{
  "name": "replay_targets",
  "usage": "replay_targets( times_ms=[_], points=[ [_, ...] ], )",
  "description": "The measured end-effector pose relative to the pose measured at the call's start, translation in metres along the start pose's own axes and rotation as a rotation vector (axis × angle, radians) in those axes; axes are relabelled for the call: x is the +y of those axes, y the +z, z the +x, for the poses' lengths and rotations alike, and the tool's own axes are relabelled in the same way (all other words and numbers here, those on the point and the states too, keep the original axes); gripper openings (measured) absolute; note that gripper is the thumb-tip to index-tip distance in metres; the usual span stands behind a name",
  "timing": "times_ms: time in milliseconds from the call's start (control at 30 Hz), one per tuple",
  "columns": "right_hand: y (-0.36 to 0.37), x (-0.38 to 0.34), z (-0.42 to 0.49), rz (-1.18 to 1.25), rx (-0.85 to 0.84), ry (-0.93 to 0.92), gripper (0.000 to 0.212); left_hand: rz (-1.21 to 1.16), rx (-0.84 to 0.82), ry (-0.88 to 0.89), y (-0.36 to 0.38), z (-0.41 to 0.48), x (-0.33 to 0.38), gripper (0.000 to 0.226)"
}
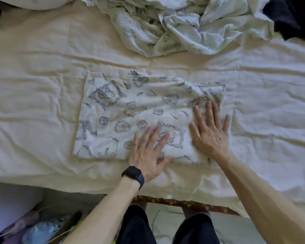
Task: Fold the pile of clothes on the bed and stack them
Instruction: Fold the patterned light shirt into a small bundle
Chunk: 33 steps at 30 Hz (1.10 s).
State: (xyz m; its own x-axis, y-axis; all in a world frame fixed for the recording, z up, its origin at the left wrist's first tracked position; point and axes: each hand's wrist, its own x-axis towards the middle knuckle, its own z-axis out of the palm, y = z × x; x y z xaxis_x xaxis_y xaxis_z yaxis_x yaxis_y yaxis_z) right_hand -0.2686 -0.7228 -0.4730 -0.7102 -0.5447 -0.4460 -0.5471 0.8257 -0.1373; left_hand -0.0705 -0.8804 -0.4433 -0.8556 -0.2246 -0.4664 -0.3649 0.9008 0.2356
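A white printed garment (130, 110) lies folded into a flat rectangle on the cream bed sheet (33, 81) near the front edge. My left hand (148, 150), with a black watch at its wrist, presses flat on the garment's near edge with fingers spread. My right hand (209, 131) lies flat on the garment's right part, fingers straight and spread, fingertips close to a bunched corner. At the back of the bed sits a crumpled pile of pale printed clothes (180, 27).
A dark navy garment (294, 16) lies at the back right corner. A pale pillow (32, 2) shows at the back left. Below the bed's front edge are my legs in dark trousers (139, 226) and bags and clutter on the floor (37, 229).
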Motion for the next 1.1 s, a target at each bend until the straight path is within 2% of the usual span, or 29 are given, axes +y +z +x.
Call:
replay_targets(
  times_ms=[67,133,233,300,400,467,567,667,733,800,900,1000,1100],
  points=[
    [0.0,0.03,-0.009,0.073,-0.038,0.144,0.064,0.025,-0.093,0.163,0.008,0.013,0.052,0.077],
    [-0.004,0.059,-0.017,0.12,-0.028,0.235,0.063,0.102,-0.164,0.239,0.018,0.027,0.097,0.086],
    [-0.01,0.096,-0.037,0.14,-0.062,0.228,0.06,0.152,-0.177,0.123,0.026,0.042,0.141,0.093],
    [-0.013,0.116,-0.052,0.135,-0.125,0.185,0.061,0.123,-0.173,0.066,0.02,0.047,0.157,0.084],
    [-0.019,0.135,-0.065,0.119,-0.204,0.127,0.062,0.138,0.029,0.099,0.001,0.047,0.17,0.05],
    [-0.026,0.137,-0.066,0.147,-0.224,0.116,0.062,-0.039,0.167,0.083,-0.005,0.045,0.173,0.025],
    [-0.043,0.129,-0.057,0.326,-0.144,0.21,0.055,-0.503,0.1,-0.223,-0.014,0.044,0.175,0.021],
    [-0.065,0.112,-0.038,0.846,-0.085,0.407,0.036,-0.807,0.29,-0.562,-0.021,0.034,0.172,0.021],
    [-0.077,0.098,-0.022,1.177,-0.219,0.477,0.032,-0.998,0.362,-0.665,-0.026,0.025,0.166,0.015],
    [-0.082,0.084,-0.005,1.317,-0.389,0.501,0.037,-1.101,0.355,-0.684,-0.03,0.017,0.161,0.012],
    [-0.084,0.065,0.019,1.312,-0.554,0.496,0.05,-1.119,0.385,-0.686,-0.038,0.01,0.157,0.01],
    [-0.087,0.047,0.037,1.36,-0.526,0.499,0.044,-1.111,0.381,-0.641,-0.045,0.006,0.154,0.013],
    [-0.091,0.034,0.053,1.298,-0.432,0.472,0.02,-1.108,0.336,-0.579,-0.051,0.003,0.149,0.013]
  ],
)
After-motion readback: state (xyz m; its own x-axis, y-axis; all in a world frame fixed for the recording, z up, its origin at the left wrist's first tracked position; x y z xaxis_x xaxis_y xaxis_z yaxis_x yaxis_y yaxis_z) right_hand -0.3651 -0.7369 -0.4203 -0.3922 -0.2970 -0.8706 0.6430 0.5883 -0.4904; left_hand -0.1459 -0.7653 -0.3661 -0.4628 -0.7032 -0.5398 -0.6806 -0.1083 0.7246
